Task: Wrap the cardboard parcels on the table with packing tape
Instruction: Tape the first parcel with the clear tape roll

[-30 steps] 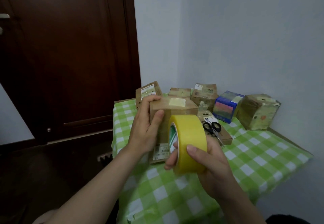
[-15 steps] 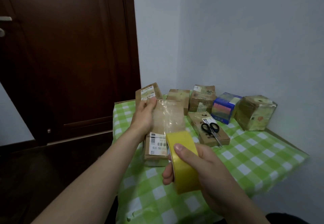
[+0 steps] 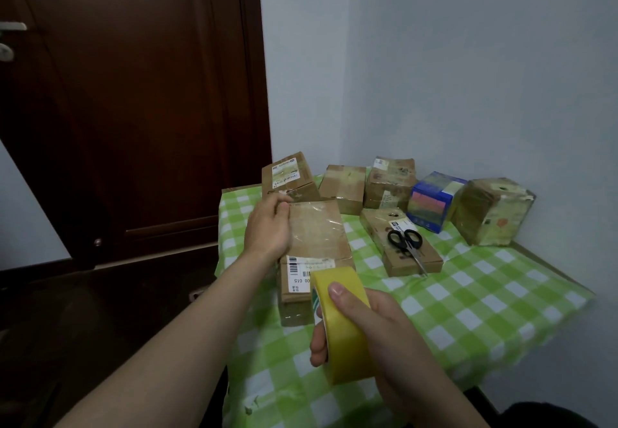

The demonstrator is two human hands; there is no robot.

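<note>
1. While the right hand (image 3: pixel 384 337) grips a yellow roll of tape (image 3: pixel 344 334) low in the centre of the frame, thumb over the top and fingers curled through the core, the roll sits just in front of the parcel's near end.
2. Left hand (image 3: pixel 267 227) lies palm down on the parcel (image 3: pixel 317 237), fingers nearly straight, tips at its far left corner, pressing rather than clutching.
3. That parcel lies flat on the green checked table (image 3: pixel 468 293), mid-frame, with glossy clear tape across its top and a barcode label near the roll.
4. Right of it, black scissors (image 3: pixel 406 243) rest on a flat box (image 3: pixel 378 230).
5. Further back against the wall stand more taped boxes (image 3: pixel 344 186) and a blue box (image 3: pixel 434 200).
</note>
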